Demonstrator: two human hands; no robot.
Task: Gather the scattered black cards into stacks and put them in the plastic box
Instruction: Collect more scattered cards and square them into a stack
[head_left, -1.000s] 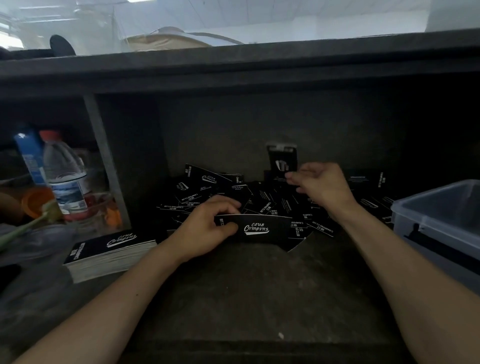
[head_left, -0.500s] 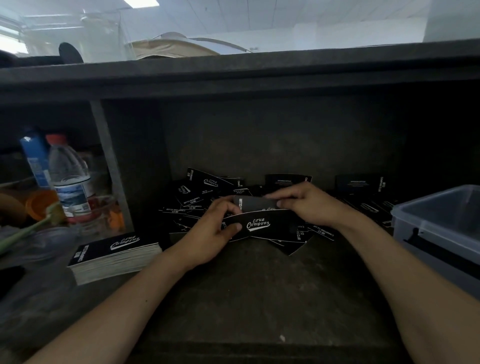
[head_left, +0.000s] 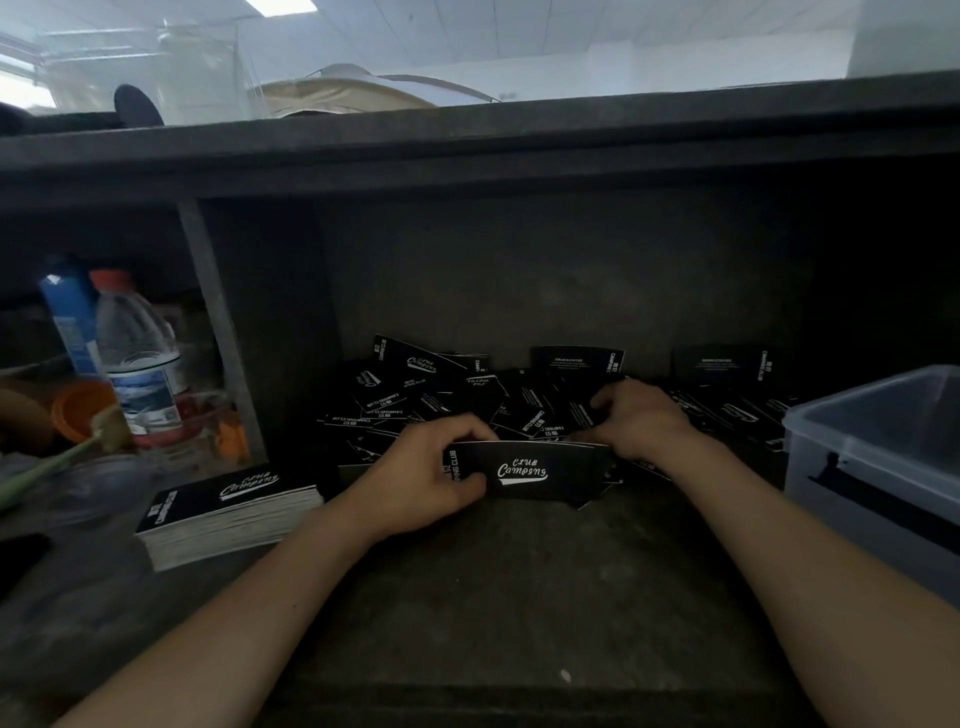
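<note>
Lowered the right hand (head_left: 644, 421) since half a second ago, off the top of the held stack (head_left: 524, 470) and down to its right end. Grips the held stack's left end with the left hand (head_left: 426, 478), thumb on the front face, fingers curled over the top edge. Stands the stack on its long edge, white "Club Camping" lettering toward the camera, low over the worktop (head_left: 493, 597); cannot tell whether touching it. Meets the stack's right end with the right hand, fingers curled; cannot tell whether pinching the cards or only resting against them.

Just behind the held stack: scattered black cards (head_left: 441, 395) in a loose, overlapping heap, spreading to both sides of it along the back wall, a few propped upright against that wall.

Left of the held stack, apart from it: finished stack (head_left: 228, 504), flat on the worktop, logo up, pale card edges showing.

Right of the held stack: plastic box (head_left: 909, 452), translucent grey, open on top, dark latch on the near wall, partly cut off by the frame edge.

Far left of the held stack, past an upright divider (head_left: 223, 332): clear water bottle (head_left: 137, 358) with a red cap, blue bottle (head_left: 70, 317) just behind, orange cup (head_left: 83, 408) beside.
</note>
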